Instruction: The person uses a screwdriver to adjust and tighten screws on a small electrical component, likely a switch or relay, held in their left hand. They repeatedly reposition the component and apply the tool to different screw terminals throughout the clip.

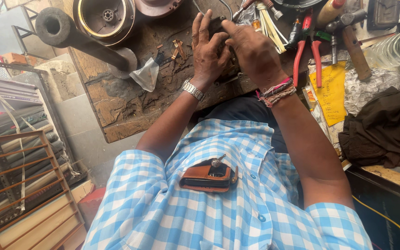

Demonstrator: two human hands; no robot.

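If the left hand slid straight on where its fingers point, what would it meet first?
Probably the thin wire just past the left hand, though depth is unclear.

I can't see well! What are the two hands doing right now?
Left hand: fingers curled, pressing on a small dark part on the workbench.
Right hand: closed over the same part; the exact grip cannot be told.

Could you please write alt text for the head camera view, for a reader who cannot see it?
Both hands, left hand and right hand, close over a small dark part on a worn wooden workbench. Red-handled pliers and a hammer lie to the right.
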